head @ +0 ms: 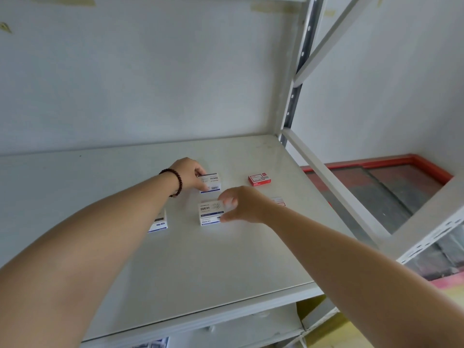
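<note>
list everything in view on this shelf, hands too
shelf: one, pale grey, metal rack against the wall
far white box: one, white with blue print, mid-shelf toward the back
middle white box: one, same colours, just nearer
left white box: one, same colours, partly behind a forearm
red box: one, red, right of far white box
half-hidden box: one, white and red, right of middle white box
bracelet: one, dark beads, left wrist
left hand: grips far white box
right hand: pinches middle white box
</note>
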